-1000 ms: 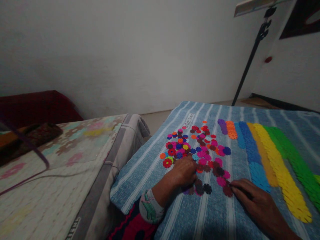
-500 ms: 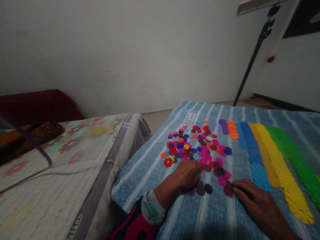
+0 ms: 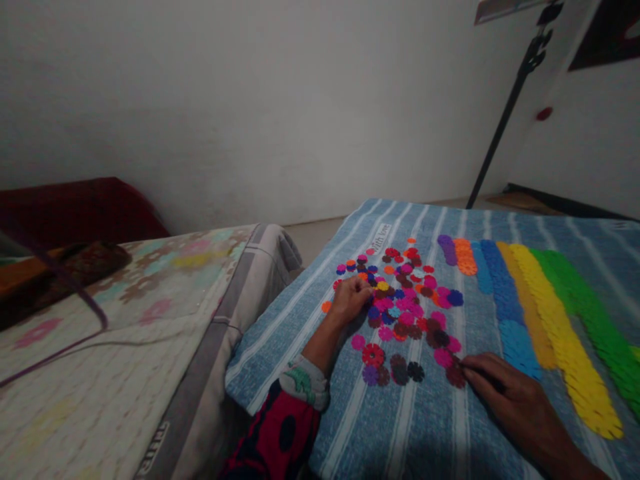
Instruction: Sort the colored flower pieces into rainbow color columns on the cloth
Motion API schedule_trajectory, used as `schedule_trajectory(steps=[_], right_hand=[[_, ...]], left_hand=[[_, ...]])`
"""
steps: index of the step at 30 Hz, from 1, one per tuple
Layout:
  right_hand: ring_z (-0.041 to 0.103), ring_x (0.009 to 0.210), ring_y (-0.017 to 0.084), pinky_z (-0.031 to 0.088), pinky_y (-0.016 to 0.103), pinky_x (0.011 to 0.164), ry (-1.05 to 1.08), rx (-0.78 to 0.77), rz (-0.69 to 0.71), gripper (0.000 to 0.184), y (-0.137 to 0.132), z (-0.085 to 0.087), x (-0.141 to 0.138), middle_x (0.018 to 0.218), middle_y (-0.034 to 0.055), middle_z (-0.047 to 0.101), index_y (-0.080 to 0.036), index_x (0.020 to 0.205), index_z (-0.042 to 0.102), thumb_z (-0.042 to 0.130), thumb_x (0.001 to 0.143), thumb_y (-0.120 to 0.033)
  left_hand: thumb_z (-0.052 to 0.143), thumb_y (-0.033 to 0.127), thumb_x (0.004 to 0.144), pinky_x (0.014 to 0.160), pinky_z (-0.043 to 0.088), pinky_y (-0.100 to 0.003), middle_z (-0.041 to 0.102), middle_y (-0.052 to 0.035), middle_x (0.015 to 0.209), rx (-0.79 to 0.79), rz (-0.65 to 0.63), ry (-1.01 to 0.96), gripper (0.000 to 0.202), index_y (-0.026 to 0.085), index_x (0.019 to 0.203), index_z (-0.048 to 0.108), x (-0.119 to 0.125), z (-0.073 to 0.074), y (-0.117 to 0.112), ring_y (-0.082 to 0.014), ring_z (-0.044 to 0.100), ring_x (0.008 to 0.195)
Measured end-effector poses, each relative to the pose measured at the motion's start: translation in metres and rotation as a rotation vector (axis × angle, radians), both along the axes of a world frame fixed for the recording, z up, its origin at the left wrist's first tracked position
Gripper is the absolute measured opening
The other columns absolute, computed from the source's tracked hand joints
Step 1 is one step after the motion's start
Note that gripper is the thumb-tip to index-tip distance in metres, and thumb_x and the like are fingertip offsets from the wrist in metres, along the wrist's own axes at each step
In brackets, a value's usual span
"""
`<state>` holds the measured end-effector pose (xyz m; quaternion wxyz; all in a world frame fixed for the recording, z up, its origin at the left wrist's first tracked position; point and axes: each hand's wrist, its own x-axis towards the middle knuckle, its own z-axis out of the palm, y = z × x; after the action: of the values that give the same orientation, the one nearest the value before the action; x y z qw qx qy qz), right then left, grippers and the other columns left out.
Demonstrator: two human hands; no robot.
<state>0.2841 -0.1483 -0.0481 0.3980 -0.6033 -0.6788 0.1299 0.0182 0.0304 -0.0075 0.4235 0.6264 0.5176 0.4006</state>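
Note:
A loose pile of small flower-shaped discs (image 3: 410, 303) in pink, red, maroon, orange and dark blue lies on a blue striped cloth (image 3: 280, 333). My left hand (image 3: 350, 301) reaches into the pile's left side, its fingers curled together at the discs; what they pinch is hidden. Lower right, my right hand (image 3: 510, 397) has thumb and forefinger closed at the edge of a maroon flower-shaped disc (image 3: 455, 375). Between my hands lie a red disc (image 3: 373, 355), a purple disc (image 3: 371, 375) and a black disc (image 3: 415, 371).
Overlapping rows of discs sorted by colour lie at the right, among them a yellow row (image 3: 575, 360), a green row (image 3: 597, 320) and a blue row (image 3: 507, 287). A bed with a patterned cover (image 3: 125, 373) stands at left. Behind the table rises a black stand (image 3: 500, 133).
My left hand has moved up and left, from the pile's lower edge to its left side, uncovering red, pink and purple discs. My right hand has stayed almost in place.

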Motion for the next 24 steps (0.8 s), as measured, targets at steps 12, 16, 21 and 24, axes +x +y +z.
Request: schedule_trajectory(steps=[12,16,21,24], right_hand=[[0.073,0.075,0.018,0.058,0.024,0.066,0.027,-0.007,0.011,0.029,0.0,0.003,-0.002,0.083,0.0019,0.074,-0.027,0.082,0.074,0.054,0.088,-0.046],[0.072,0.074,0.018,0.058,0.024,0.066,0.03,-0.01,0.009,0.03,0.0,0.002,-0.002,0.082,0.002,0.074,-0.027,0.083,0.074,0.053,0.089,-0.047],[0.072,0.077,0.018,0.057,0.025,0.069,0.018,-0.033,0.017,0.027,0.0,0.001,-0.001,0.085,0.0021,0.074,-0.027,0.084,0.074,0.054,0.089,-0.044],[0.072,0.077,0.019,0.057,0.026,0.069,0.017,-0.047,0.021,0.027,0.0,0.003,-0.002,0.085,0.0024,0.074,-0.027,0.084,0.074,0.053,0.089,-0.044]], left_hand=[[0.064,0.028,0.063,0.049,0.037,-0.023,0.049,0.0032,0.049,-0.145,-0.134,0.139,0.018,0.016,0.056,0.053,-0.037,-0.002,0.001,-0.0103,0.048,0.046],[0.062,0.018,0.062,0.055,0.034,-0.023,0.052,0.0029,0.054,0.005,-0.194,0.503,0.006,0.014,0.057,0.06,-0.035,0.004,0.001,-0.0093,0.047,0.054],[0.063,0.016,0.061,0.054,0.027,-0.024,0.043,0.0043,0.055,0.087,-0.242,0.678,0.014,0.015,0.053,0.052,-0.035,0.013,0.0,-0.009,0.039,0.055],[0.063,0.015,0.061,0.054,0.026,-0.024,0.04,0.0046,0.056,0.079,-0.294,0.711,0.015,0.016,0.053,0.05,-0.035,0.014,-0.001,-0.0097,0.039,0.056]])
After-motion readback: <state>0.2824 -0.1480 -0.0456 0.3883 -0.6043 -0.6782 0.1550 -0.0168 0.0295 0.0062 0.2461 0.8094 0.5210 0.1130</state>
